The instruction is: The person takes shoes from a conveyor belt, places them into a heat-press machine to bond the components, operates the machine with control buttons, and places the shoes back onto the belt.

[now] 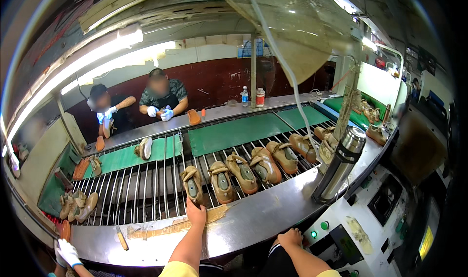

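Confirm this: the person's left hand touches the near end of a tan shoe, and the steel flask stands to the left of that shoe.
One part is wrong: the head view shows the steel flask standing to the right of that tan shoe, not the left. The left hand does touch the shoe's near end.
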Available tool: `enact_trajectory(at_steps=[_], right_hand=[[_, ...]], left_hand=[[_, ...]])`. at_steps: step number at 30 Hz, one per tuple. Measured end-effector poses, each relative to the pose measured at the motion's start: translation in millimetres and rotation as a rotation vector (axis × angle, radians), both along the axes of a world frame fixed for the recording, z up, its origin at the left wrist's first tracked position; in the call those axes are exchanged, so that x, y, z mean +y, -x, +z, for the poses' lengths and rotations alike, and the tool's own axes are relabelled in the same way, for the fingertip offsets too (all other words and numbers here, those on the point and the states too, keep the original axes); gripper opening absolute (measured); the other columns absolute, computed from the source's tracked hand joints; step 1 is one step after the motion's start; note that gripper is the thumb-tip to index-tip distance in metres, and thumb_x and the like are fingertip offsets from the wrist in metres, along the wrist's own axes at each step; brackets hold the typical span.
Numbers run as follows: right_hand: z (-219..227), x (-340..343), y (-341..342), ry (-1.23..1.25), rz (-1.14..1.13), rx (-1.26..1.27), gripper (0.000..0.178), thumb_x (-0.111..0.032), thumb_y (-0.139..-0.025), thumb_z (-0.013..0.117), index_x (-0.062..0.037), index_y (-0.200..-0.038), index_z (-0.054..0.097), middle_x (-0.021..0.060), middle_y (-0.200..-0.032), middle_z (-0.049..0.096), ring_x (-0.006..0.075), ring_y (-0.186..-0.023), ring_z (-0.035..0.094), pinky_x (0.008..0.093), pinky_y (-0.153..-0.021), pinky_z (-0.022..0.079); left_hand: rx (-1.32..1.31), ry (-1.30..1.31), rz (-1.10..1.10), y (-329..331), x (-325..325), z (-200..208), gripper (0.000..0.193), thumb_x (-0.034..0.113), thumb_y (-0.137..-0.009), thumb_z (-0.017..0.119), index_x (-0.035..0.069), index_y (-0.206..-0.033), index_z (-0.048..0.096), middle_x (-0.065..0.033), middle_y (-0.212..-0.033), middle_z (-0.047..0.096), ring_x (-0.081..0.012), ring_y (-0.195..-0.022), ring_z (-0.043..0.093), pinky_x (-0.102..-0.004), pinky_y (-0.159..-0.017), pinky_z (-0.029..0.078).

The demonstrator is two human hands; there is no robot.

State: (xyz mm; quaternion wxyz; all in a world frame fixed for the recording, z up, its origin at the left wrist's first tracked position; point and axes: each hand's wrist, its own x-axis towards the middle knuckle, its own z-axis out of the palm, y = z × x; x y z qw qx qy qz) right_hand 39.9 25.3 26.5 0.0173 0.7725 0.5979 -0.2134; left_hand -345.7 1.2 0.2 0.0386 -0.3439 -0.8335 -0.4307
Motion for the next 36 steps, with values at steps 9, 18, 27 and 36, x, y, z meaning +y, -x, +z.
enact_trajectory(at_steps=[9, 18, 27, 36], right_hand=[[-8.8, -4.4, -1.3, -0.043, 0.028, -0.008, 0.062, -0.04, -0.073, 0.061, 0.0008, -0.119, 0.057, 0.0155, -0.128, 0.052, 0.0292, -0.122, 0.047, 0.0387, -0.103, 0.036], [-2.5, -7.2, -8.4, -0.057, 0.03, 0.014, 0.06, -0.043, -0.072, 0.062, -0.0037, -0.117, 0.061, 0.0123, -0.128, 0.053, 0.0278, -0.122, 0.047, 0.0396, -0.102, 0.036], [-10.7, -10.0, -23.6, -0.063, 0.045, 0.041, 0.059, -0.045, -0.072, 0.062, -0.0073, -0.118, 0.062, 0.0114, -0.129, 0.052, 0.0276, -0.124, 0.045, 0.0419, -0.102, 0.035], [-5.9, -13.3, -22.6, -0.063, 0.055, 0.052, 0.056, -0.044, -0.072, 0.062, -0.0072, -0.115, 0.063, 0.0107, -0.13, 0.052, 0.0279, -0.123, 0.045, 0.0425, -0.102, 0.036]], left_hand=[[0.028, -0.028, -0.036, -17.3, -20.6, 0.9, 0.071, 0.008, -0.073, 0.065, -0.003, -0.137, 0.035, -0.0258, -0.123, 0.053, -0.0405, -0.112, 0.052, -0.0444, -0.096, 0.041], [0.157, 0.048, -0.062, -34.0, -33.8, -6.4, 0.058, 0.011, -0.075, 0.062, -0.007, -0.128, 0.045, -0.0261, -0.119, 0.055, -0.0408, -0.112, 0.051, -0.0455, -0.098, 0.039], [0.331, 0.049, -0.096, -29.1, -33.8, -17.9, 0.02, 0.009, -0.072, 0.059, -0.002, -0.089, 0.062, -0.0191, -0.093, 0.06, -0.037, -0.091, 0.055, -0.0462, -0.083, 0.043], [0.314, 0.014, -0.086, -26.7, -38.1, -14.3, 0.021, 0.01, -0.072, 0.059, -0.001, -0.089, 0.063, -0.0192, -0.089, 0.061, -0.0377, -0.09, 0.056, -0.0465, -0.083, 0.044]])
